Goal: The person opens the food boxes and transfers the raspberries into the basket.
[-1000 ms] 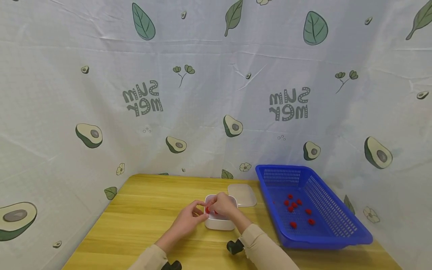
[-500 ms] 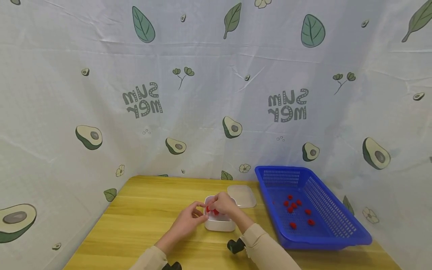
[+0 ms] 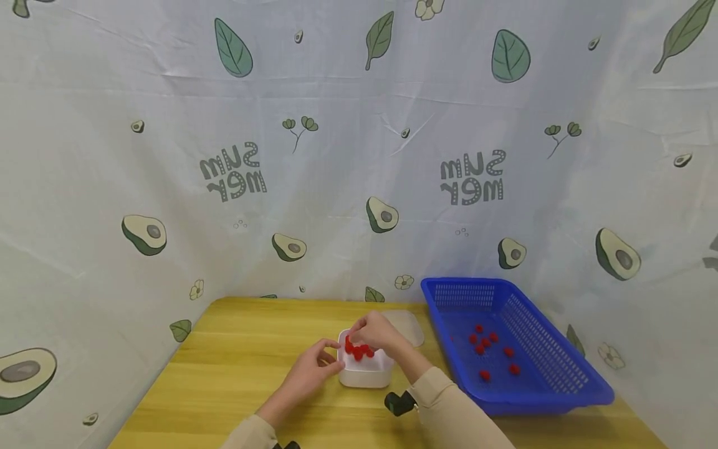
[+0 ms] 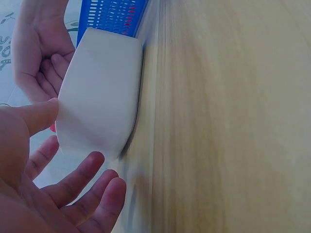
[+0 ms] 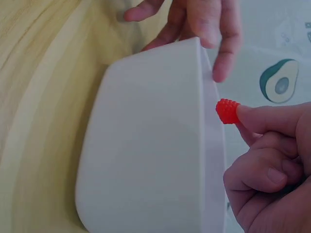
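A white square container (image 3: pixel 364 378) stands on the table, with several red toy-like raspberries (image 3: pixel 358 353) inside toward its left and back. My right hand (image 3: pixel 374 329) is over its back left part. In the right wrist view, the thumb and forefinger pinch one red raspberry (image 5: pixel 227 111) just beyond the container's rim, the other fingers curled in. At the left side, my left hand (image 3: pixel 310 366) touches the rim with thumb and forefinger spread apart. Its remaining fingers (image 4: pixel 109 199) reach out loosely beside the container wall in the left wrist view.
A blue perforated basket (image 3: pixel 535 405) stands to the right, several red raspberries (image 3: pixel 485 375) scattered on its bottom. Behind the container lies a translucent lid (image 3: pixel 408 324), partly covered by the right hand. A patterned curtain (image 3: pixel 336 156) hangs along the table's back edge.
The right hand has risen slightly out of the container, uncovering more raspberries in it. The left hand keeps its place at the rim. The head view has shifted a little.
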Action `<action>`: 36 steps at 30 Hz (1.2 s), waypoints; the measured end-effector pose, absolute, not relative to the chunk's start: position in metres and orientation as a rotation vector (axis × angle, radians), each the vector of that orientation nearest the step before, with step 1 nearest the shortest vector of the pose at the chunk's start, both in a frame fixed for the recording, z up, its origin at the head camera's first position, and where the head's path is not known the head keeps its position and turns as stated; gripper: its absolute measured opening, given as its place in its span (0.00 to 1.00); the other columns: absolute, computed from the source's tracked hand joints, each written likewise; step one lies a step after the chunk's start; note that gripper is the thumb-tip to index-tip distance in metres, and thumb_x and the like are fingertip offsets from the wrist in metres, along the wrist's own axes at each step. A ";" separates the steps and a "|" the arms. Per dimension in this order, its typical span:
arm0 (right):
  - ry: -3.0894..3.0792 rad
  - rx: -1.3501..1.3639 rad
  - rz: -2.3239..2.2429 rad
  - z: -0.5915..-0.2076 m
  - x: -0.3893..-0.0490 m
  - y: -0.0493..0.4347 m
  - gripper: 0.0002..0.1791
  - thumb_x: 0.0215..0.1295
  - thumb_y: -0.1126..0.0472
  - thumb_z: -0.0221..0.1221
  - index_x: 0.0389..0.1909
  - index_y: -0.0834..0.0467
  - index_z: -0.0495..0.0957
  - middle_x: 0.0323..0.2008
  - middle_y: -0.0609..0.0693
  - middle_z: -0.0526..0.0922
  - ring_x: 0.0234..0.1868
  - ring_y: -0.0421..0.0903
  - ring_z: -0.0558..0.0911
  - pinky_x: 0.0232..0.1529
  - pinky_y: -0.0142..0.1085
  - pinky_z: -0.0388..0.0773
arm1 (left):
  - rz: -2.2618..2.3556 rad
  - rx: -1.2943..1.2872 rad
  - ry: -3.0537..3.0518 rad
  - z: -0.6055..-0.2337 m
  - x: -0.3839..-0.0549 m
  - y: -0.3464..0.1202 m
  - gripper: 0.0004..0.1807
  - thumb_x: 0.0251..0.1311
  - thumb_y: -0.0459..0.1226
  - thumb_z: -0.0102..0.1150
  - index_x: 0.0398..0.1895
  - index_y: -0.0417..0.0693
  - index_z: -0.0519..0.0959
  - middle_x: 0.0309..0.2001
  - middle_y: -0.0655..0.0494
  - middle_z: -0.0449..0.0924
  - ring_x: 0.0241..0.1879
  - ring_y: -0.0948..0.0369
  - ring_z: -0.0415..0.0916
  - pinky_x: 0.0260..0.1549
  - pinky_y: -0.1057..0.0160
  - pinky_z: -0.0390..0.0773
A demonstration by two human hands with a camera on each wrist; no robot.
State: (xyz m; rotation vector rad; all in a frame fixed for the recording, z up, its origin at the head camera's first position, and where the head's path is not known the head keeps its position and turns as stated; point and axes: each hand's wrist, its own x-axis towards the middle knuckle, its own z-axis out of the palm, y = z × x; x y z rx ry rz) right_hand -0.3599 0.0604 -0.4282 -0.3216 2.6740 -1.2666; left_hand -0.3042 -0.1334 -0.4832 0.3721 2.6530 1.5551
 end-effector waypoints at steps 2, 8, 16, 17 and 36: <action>2.678 -0.325 -1.272 -0.423 -0.359 0.065 0.04 0.62 0.62 0.65 0.34 0.58 0.86 0.32 0.56 0.85 0.16 0.42 0.65 0.19 0.30 0.65 | 1.560 0.366 2.652 -0.484 -0.304 -0.133 0.22 0.64 0.47 0.66 0.59 0.54 0.76 0.43 0.55 0.82 0.42 0.56 0.76 0.42 0.54 0.80; 2.698 -0.254 -1.272 -0.403 -0.358 0.083 0.04 0.63 0.62 0.65 0.34 0.57 0.87 0.32 0.51 0.84 0.13 0.40 0.59 0.17 0.30 0.58 | 1.571 0.343 2.644 -0.482 -0.303 -0.133 0.23 0.62 0.50 0.67 0.58 0.56 0.76 0.44 0.55 0.82 0.43 0.57 0.76 0.43 0.55 0.81; 2.716 -0.183 -1.313 -0.383 -0.357 0.110 0.03 0.63 0.64 0.65 0.36 0.60 0.86 0.33 0.55 0.84 0.13 0.41 0.58 0.18 0.31 0.58 | 1.585 0.363 2.650 -0.480 -0.300 -0.133 0.22 0.63 0.47 0.67 0.58 0.54 0.76 0.43 0.54 0.82 0.42 0.56 0.76 0.42 0.55 0.80; 2.720 -0.174 -1.315 -0.382 -0.358 0.114 0.03 0.63 0.64 0.65 0.36 0.60 0.86 0.33 0.55 0.83 0.13 0.41 0.57 0.17 0.31 0.57 | 1.586 0.368 2.652 -0.480 -0.300 -0.133 0.22 0.63 0.46 0.67 0.58 0.54 0.76 0.43 0.54 0.81 0.42 0.56 0.76 0.42 0.55 0.80; 2.826 -0.146 -1.259 -0.358 -0.357 0.175 0.06 0.64 0.63 0.64 0.36 0.60 0.88 0.40 0.53 0.85 0.18 0.41 0.60 0.20 0.33 0.61 | 1.581 0.381 2.667 -0.483 -0.302 -0.132 0.22 0.65 0.44 0.66 0.60 0.50 0.76 0.42 0.54 0.81 0.41 0.57 0.76 0.40 0.57 0.77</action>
